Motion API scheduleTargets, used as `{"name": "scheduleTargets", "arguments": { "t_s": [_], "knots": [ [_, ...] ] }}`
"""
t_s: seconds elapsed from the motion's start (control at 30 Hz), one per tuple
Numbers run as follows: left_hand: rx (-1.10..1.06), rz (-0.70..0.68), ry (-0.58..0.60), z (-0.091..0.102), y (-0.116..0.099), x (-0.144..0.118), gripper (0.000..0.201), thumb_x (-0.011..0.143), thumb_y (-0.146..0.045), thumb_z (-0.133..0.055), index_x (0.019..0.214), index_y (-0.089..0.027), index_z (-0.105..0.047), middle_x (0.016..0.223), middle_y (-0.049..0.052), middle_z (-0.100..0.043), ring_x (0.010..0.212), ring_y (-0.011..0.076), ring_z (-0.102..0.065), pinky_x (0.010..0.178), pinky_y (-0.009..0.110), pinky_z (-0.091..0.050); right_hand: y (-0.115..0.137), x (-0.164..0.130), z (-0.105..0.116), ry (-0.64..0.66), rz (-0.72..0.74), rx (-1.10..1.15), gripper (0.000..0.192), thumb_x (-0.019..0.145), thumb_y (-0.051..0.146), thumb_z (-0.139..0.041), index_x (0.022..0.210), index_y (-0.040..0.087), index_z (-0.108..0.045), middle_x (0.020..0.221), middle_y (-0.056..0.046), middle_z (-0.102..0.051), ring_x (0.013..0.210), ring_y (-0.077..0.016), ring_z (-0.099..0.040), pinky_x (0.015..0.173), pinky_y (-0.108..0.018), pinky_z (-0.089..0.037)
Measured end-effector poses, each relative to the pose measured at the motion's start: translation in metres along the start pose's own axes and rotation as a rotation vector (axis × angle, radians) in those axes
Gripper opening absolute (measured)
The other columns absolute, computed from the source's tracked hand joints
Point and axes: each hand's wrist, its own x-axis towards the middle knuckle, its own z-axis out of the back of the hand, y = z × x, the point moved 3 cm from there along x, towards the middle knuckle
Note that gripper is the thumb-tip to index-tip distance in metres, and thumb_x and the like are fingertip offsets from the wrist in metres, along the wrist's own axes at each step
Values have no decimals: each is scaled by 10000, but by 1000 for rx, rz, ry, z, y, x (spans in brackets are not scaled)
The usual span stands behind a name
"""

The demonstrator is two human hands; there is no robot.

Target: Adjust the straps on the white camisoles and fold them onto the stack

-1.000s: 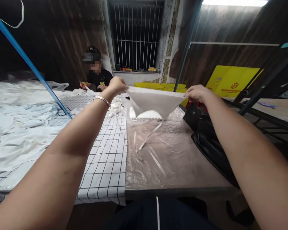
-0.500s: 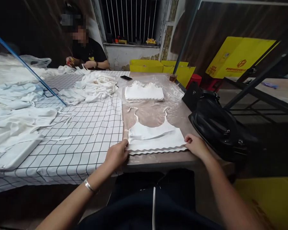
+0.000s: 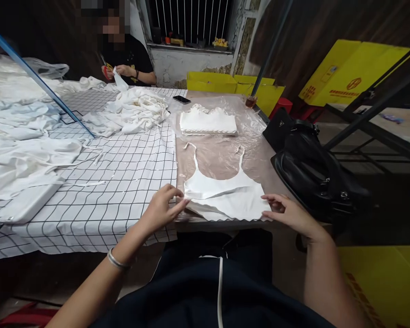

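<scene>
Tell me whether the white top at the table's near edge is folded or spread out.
Spread out flat: the white camisole top lies open, both straps extended away from the person.

One head-worn camera is looking forward and down from the table's (image 3: 222, 159) near edge, close above it, facing the far barred window (image 3: 191, 20).

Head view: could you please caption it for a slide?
Both hands, left and right, flatten a white camisole on the plastic-covered table.
</scene>
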Motion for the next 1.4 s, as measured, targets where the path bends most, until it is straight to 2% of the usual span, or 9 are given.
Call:
{"name": "scheduleTargets", "arguments": {
  "t_s": [0.1,0.2,0.37,0.7,0.87,1.03,1.13,1.27,1.4],
  "knots": [
    [30,-127,-55,-4,6,20,190,868,-351,-554,905,-166,-584,926,65,-558,800,175,-549,682,283,-462,35,-4,-19,-8,196,-7,309,828,455,-601,999,213,-689,1025,-93,-630,943,-220,-621,869,-352,-517],
    [199,-325,61,-22,7,38,114,853,-230,-555,923,-145,-581,938,92,-576,821,194,-542,714,304,-457,66,-14,-70,149,426,-119,365,914,417,-527,1220,241,-620,1305,-104,-578,1241,-254,-520,1064,-438,-407],
    [446,-473,199,-32,7,52,193,860,-73,-428,968,-111,-583,853,115,-624,783,219,-549,761,358,-431,67,-30,-122,247,512,-442,679,856,383,-649,1467,258,-378,1551,-85,-304,1452,-269,-210,1182,-509,-202],
    [46,-121,593,-8,14,81,253,780,-291,-517,997,-172,-569,866,42,-633,788,199,-576,731,303,-427,63,-28,-113,327,459,-443,672,860,382,-644,1468,304,-368,1567,-46,-259,1464,-246,-156,1191,-500,-167],
    [90,-161,505,-3,15,83,194,753,-253,-532,922,-174,-588,836,30,-636,839,199,-568,946,417,-326,64,-28,-113,335,423,-404,663,859,366,-643,1463,317,-374,1565,-34,-275,1464,-243,-163,1193,-495,-160],
    [-237,-96,602,7,31,93,346,841,-481,-485,830,-163,-621,872,59,-626,841,200,-567,785,330,-427,64,-27,-110,355,407,-375,650,862,350,-636,1459,315,-382,1567,-34,-271,1466,-234,-162,1194,-483,-150],
    [-132,-11,585,11,36,92,401,864,-521,-475,837,-152,-629,866,75,-637,832,217,-576,773,352,-441,64,-27,-109,362,404,-345,655,853,367,-645,1454,309,-392,1566,-42,-273,1465,-240,-164,1191,-493,-148],
    [139,-244,211,9,17,62,412,897,-493,-506,1097,-155,-631,1255,154,-580,1161,296,-507,976,467,-364,68,-27,-108,324,435,-257,570,882,410,-601,1422,313,-444,1533,-52,-347,1446,-252,-235,1177,-515,-193],
    [220,-514,279,-21,0,-3,642,906,-628,-408,1402,-224,-458,1487,145,-409,1381,324,-320,1107,528,-217,59,-20,-96,162,450,-295,523,959,413,-454,1460,278,-391,1535,-63,-339,1444,-244,-243,1177,-512,-202]
  ]
}}
